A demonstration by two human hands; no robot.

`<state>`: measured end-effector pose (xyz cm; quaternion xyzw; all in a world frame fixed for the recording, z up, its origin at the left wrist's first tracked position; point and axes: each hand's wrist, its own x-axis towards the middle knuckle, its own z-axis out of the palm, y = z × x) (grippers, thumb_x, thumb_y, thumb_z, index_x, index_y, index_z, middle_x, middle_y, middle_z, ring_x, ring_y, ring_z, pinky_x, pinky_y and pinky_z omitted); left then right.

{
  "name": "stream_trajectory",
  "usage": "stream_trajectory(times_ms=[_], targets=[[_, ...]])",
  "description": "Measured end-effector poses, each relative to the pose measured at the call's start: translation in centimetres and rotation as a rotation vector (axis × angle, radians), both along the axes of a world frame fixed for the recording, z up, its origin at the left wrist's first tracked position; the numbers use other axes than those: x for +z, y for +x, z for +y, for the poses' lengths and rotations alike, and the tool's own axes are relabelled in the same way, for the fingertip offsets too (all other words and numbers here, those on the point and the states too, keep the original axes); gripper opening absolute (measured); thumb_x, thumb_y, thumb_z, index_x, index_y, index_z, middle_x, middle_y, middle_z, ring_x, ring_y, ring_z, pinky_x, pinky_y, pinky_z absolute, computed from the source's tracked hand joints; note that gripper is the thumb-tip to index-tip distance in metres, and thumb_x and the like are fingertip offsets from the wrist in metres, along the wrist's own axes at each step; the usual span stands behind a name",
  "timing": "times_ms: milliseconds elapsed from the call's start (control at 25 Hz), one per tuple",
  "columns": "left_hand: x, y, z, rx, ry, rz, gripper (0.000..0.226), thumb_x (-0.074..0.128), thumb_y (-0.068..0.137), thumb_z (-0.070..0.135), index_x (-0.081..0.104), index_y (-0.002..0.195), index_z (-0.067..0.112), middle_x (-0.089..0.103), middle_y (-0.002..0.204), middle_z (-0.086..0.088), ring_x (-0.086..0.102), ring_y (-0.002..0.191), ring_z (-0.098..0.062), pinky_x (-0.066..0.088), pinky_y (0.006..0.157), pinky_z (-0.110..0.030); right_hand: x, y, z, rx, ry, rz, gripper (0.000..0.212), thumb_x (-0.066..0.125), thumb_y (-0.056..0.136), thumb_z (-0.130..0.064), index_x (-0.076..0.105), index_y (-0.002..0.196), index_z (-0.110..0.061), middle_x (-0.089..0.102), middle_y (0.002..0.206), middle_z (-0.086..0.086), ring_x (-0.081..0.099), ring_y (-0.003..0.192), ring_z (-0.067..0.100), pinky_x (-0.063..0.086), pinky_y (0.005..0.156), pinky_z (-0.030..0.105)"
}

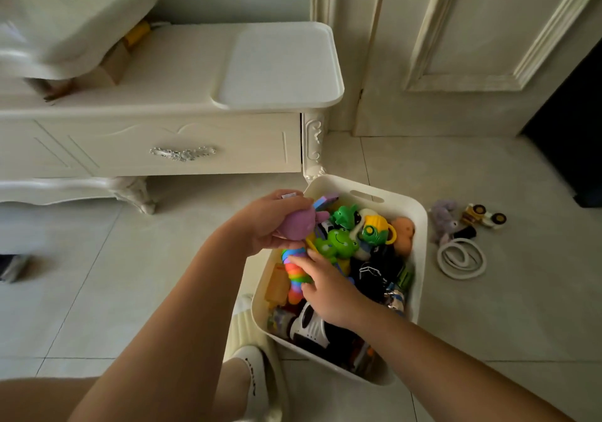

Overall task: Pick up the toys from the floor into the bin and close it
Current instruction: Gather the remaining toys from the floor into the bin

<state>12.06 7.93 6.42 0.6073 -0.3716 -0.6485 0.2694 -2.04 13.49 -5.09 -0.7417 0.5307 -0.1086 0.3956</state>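
blurred: pale shape point(65, 21) top left | cut off: dark item point(11, 267) — left edge | hidden: bin point(400, 200) bottom

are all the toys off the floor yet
No, a purple plush, a toy truck and a white coiled ring lie on the floor tiles beside the bin.

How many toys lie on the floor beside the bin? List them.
4, right of the bin: purple plush, toy truck, small black piece, white coiled ring. More may be hidden.
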Motion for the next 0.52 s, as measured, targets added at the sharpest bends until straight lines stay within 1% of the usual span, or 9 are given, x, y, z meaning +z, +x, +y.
stream_trajectory(times_ms=[80, 120, 160, 240, 280, 320, 400, 480, 520], targets=[[-0.6, -0.1, 0.1, 0.010, 0.026, -0.008, 0.026, 0.068, 0.087, 0.031, 0.058, 0.111, 0.028, 0.072, 0.086, 0.002, 0.068, 0.064, -0.012, 0.060, 0.057, -0.030, -1.2, -0.1, 0.3, 0.110, -0.118, 0.120, 0.057, 0.043, 0.096, -0.016, 0.030, 0.149, -0.034, 0.007, 0.162, 0.000, 0.026, 0.141, 0.026, 0.031, 0.113, 0.038], [-1.0, -0.3, 0.1, 0.007, 0.038, -0.021, 0.031, 0.069, 0.085, 0.030, 0.058, 0.114, 0.027, 0.067, 0.095, -0.002, 0.067, 0.070, -0.016, 0.060, 0.060, -0.033, -1.7, -0.4, 0.1, 0.145, -0.098, 0.125, 0.056, 0.042, 0.097, -0.016, 0.030, 0.149, -0.033, 0.009, 0.161, -0.001, 0.028, 0.141, 0.025, 0.032, 0.112, 0.038], [-1.5, -0.6, 0.3, -0.002, 0.043, -0.032, 0.034, 0.070, 0.085, 0.029, 0.058, 0.117, 0.026, 0.063, 0.099, -0.004, 0.065, 0.074, -0.019, 0.061, 0.065, -0.037, -1.9, -0.8, -0.4, 0.126, -0.033, 0.076, 0.053, 0.041, 0.098, -0.015, 0.033, 0.148, -0.029, 0.021, 0.158, -0.001, 0.033, 0.139, 0.021, 0.035, 0.110, 0.035], [-2.5, -1.7, 0.6, -0.006, 0.031, -0.049, 0.037, 0.069, 0.086, 0.027, 0.057, 0.120, 0.025, 0.060, 0.098, -0.004, 0.062, 0.075, -0.020, 0.058, 0.075, -0.040, -1.0, -2.1, -2.1, -0.171, 0.180, -0.196, 0.042, 0.040, 0.098, -0.009, 0.052, 0.137, -0.017, 0.056, 0.127, 0.000, 0.054, 0.112, 0.015, 0.046, 0.091, 0.027], [-2.9, -2.3, 0.9, -0.003, 0.017, -0.054, 0.037, 0.068, 0.087, 0.027, 0.057, 0.122, 0.026, 0.059, 0.099, -0.003, 0.062, 0.076, -0.019, 0.058, 0.075, -0.039, 0.3, -3.2, -2.8, -0.395, 0.308, -0.391, 0.035, 0.040, 0.098, -0.008, 0.058, 0.128, -0.014, 0.064, 0.105, 0.001, 0.059, 0.093, 0.017, 0.048, 0.077, 0.026], [-3.1, -3.2, 1.1, -0.013, 0.002, -0.045, 0.037, 0.066, 0.088, 0.028, 0.056, 0.123, 0.027, 0.058, 0.102, -0.003, 0.061, 0.077, -0.019, 0.058, 0.073, -0.037, 1.5, -4.5, -3.3, -0.560, 0.415, -0.563, 0.029, 0.040, 0.100, -0.012, 0.059, 0.122, -0.016, 0.066, 0.091, 0.002, 0.061, 0.080, 0.020, 0.049, 0.071, 0.028], [-3.8, -4.9, 1.5, -0.050, 0.002, 0.027, 0.038, 0.060, 0.091, 0.033, 0.054, 0.128, 0.029, 0.058, 0.113, -0.002, 0.062, 0.088, -0.018, 0.057, 0.074, -0.034, 3.9, -6.8, -3.9, -0.660, 0.595, -0.754, 0.022, 0.044, 0.100, -0.033, 0.059, 0.116, -0.026, 0.068, 0.091, 0.008, 0.067, 0.082, 0.029, 0.056, 0.076, 0.040], [-4.8, -6.6, 1.7, -0.100, 0.060, 0.109, 0.040, 0.057, 0.092, 0.041, 0.056, 0.130, 0.029, 0.061, 0.124, -0.001, 0.062, 0.105, -0.020, 0.055, 0.087, -0.037, 5.0, -8.9, -3.7, -0.539, 0.626, -0.680, 0.022, 0.056, 0.093, -0.040, 0.060, 0.113, -0.032, 0.068, 0.102, 0.008, 0.067, 0.094, 0.029, 0.057, 0.079, 0.044], [-5.1, -7.1, 1.8, -0.137, 0.102, 0.136, 0.040, 0.056, 0.091, 0.044, 0.058, 0.127, 0.027, 0.064, 0.125, -0.002, 0.061, 0.110, -0.022, 0.052, 0.095, -0.041, 5.0, -9.6, -3.4, -0.462, 0.580, -0.536, 0.027, 0.065, 0.089, -0.036, 0.060, 0.114, -0.030, 0.066, 0.105, 0.006, 0.066, 0.096, 0.025, 0.058, 0.078, 0.042]])
